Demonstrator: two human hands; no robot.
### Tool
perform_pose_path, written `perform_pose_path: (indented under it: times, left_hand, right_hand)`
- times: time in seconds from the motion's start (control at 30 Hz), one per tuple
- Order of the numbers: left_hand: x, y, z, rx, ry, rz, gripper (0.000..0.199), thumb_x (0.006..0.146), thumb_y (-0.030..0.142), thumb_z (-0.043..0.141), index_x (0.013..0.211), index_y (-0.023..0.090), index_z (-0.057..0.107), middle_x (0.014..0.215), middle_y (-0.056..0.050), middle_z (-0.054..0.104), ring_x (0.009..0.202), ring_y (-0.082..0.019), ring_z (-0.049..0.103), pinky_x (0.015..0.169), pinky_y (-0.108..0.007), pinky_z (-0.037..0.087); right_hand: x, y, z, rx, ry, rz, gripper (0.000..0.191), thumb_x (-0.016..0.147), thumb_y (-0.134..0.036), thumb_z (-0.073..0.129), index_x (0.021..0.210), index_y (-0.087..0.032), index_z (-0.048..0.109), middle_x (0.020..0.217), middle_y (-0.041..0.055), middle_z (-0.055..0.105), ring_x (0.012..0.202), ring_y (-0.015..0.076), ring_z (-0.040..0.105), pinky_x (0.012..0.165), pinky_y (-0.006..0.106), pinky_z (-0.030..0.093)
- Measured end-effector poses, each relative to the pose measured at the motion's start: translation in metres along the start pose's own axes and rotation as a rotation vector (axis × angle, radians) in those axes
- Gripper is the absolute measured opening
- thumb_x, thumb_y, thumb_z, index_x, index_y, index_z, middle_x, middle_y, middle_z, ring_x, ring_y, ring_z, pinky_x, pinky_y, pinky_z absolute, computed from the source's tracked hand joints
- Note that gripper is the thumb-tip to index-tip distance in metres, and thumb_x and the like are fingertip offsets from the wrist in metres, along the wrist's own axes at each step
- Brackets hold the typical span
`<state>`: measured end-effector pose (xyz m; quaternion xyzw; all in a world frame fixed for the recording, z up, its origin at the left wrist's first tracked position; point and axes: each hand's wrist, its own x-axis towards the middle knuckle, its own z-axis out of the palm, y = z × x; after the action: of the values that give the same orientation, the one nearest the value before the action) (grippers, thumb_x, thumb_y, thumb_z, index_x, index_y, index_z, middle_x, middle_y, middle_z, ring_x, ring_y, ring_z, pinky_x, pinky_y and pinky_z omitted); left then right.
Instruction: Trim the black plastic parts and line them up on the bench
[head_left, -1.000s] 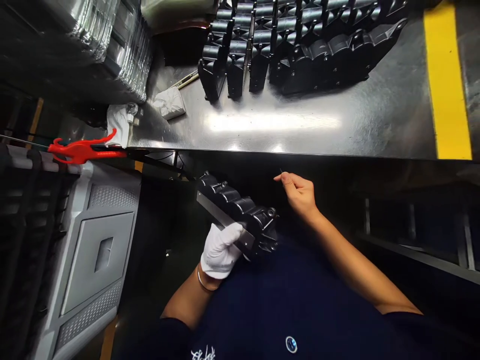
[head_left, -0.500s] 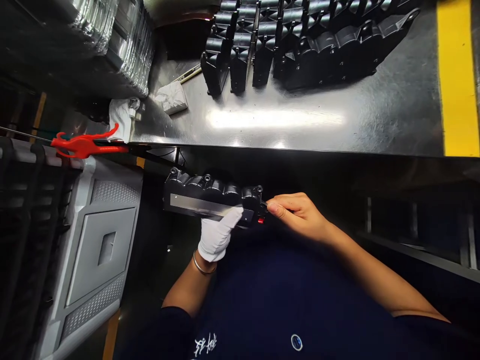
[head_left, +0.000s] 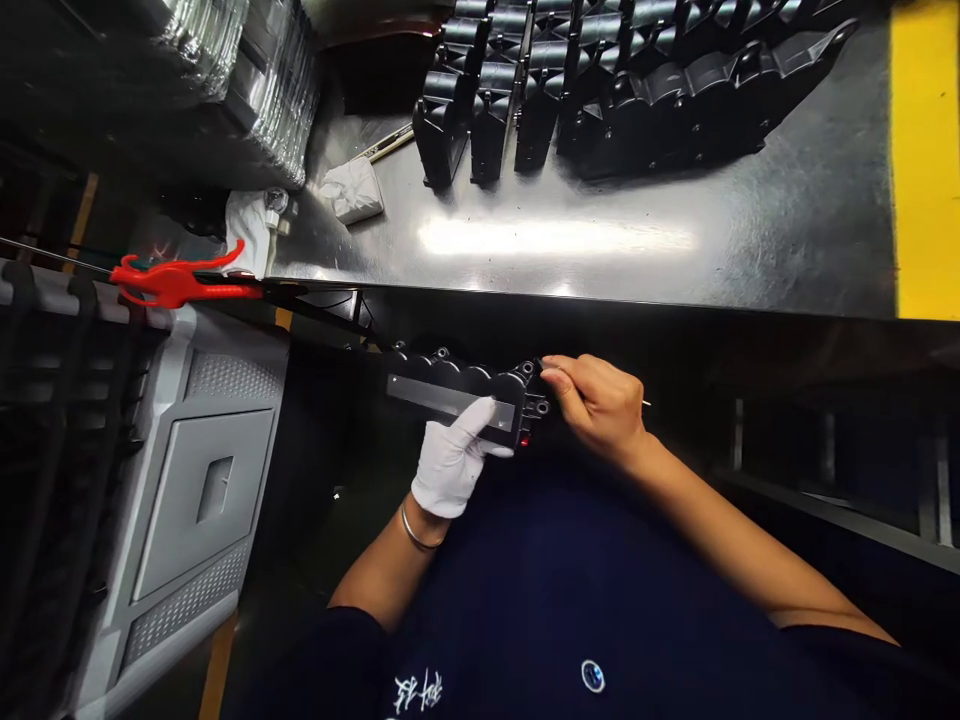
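Shifted rightward since the earlier frame, a black housing (head_left: 459, 380) is gripped by the gloved left hand (head_left: 450, 465) before the bench (head_left: 810, 230); at the housing's right end, the bare right hand (head_left: 596, 400) pinches a slender tool (head_left: 646, 403), work seemingly unfinished.

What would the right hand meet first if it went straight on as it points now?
The right hand would probably meet the near end of the black part in the left hand; depth is unclear.

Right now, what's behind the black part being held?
Past the lower edge of the black part, a gloved finger of the left hand shows; the part's far side is covered.
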<state>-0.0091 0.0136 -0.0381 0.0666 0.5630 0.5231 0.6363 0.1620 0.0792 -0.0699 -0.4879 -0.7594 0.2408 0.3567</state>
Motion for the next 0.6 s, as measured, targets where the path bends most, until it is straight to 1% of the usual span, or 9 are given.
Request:
perform_pose_path:
  times: [0.03,0.07,0.1,0.17,0.23,0.3,0.37,0.43,0.6]
  left_hand:
    - [0.001,0.0,0.001,-0.021,-0.007,-0.061,0.019,0.066,0.03,0.079,0.073,0.015,0.072,0.076,-0.002,0.073,0.061,-0.015,0.069,0.043,-0.019,0.054]
    - [0.001,0.001,0.001,-0.036,-0.008,-0.099,0.018,0.066,0.029,0.079,0.072,0.014,0.072,0.074,-0.002,0.073,0.06,-0.015,0.068,0.042,-0.018,0.053]
    - [0.002,0.002,0.001,-0.042,-0.004,-0.114,0.018,0.065,0.028,0.08,0.072,0.014,0.072,0.074,-0.002,0.073,0.06,-0.015,0.068,0.042,-0.018,0.054]
    - [0.004,0.003,0.001,-0.027,0.018,-0.1,0.019,0.065,0.025,0.08,0.077,0.013,0.073,0.077,-0.002,0.073,0.063,-0.014,0.069,0.044,-0.017,0.055]
    - [0.004,0.005,0.0,0.002,0.039,-0.074,0.021,0.065,0.024,0.08,0.082,0.013,0.073,0.081,-0.002,0.073,0.067,-0.014,0.069,0.044,-0.017,0.056]
    - [0.004,0.005,-0.001,0.033,0.059,-0.052,0.024,0.065,0.025,0.08,0.084,0.013,0.072,0.082,-0.002,0.073,0.068,-0.015,0.069,0.044,-0.018,0.056]
    - [0.002,0.004,-0.001,0.069,0.068,-0.017,0.026,0.064,0.026,0.081,0.085,0.013,0.071,0.082,-0.002,0.072,0.07,-0.017,0.07,0.043,-0.02,0.056]
    - [0.001,0.003,-0.002,0.11,0.073,0.012,0.027,0.065,0.028,0.081,0.084,0.012,0.071,0.08,-0.003,0.072,0.073,-0.019,0.07,0.045,-0.021,0.057]
    - [-0.002,0.0,0.0,0.162,0.067,0.05,0.026,0.068,0.031,0.079,0.085,0.012,0.071,0.087,-0.005,0.073,0.079,-0.022,0.07,0.048,-0.022,0.057]
  right_hand:
    - [0.0,0.001,0.0,-0.127,0.053,0.012,0.027,0.095,-0.036,0.05,0.097,-0.019,0.07,0.074,0.0062,0.07,0.064,0.0169,0.063,0.06,0.027,0.046]
    - [0.001,0.001,-0.001,-0.217,0.065,0.024,0.028,0.096,-0.036,0.047,0.102,-0.018,0.068,0.078,0.0071,0.07,0.069,0.0181,0.064,0.061,0.028,0.045]
    - [0.001,0.001,-0.003,-0.265,0.036,0.033,0.029,0.097,-0.036,0.045,0.107,-0.018,0.066,0.081,0.0075,0.069,0.072,0.0189,0.064,0.061,0.028,0.045]
    - [0.0,-0.001,-0.008,-0.254,-0.095,0.038,0.029,0.097,-0.035,0.043,0.113,-0.018,0.06,0.079,0.0055,0.068,0.07,0.0185,0.064,0.057,0.027,0.043]
    - [-0.001,-0.004,-0.014,-0.157,-0.211,0.037,0.024,0.097,-0.035,0.043,0.109,-0.019,0.056,0.069,0.001,0.064,0.059,0.0157,0.061,0.051,0.026,0.041]
    - [-0.001,-0.007,-0.018,-0.05,-0.249,0.004,0.018,0.097,-0.033,0.043,0.098,-0.02,0.055,0.065,-0.001,0.06,0.053,0.0134,0.057,0.049,0.025,0.04]
    - [-0.001,-0.01,-0.021,0.02,-0.255,-0.09,0.02,0.098,-0.03,0.041,0.086,-0.02,0.055,0.066,0.0008,0.06,0.056,0.0129,0.056,0.053,0.024,0.043]
    - [0.0,-0.011,-0.021,0.018,-0.249,-0.169,0.026,0.098,-0.027,0.041,0.078,-0.02,0.056,0.065,0.002,0.059,0.059,0.0129,0.055,0.057,0.025,0.043]
    - [-0.001,-0.015,-0.017,-0.032,-0.206,-0.179,0.026,0.096,-0.025,0.048,0.076,-0.018,0.062,0.061,0.0008,0.061,0.051,0.01,0.053,0.052,0.023,0.04]
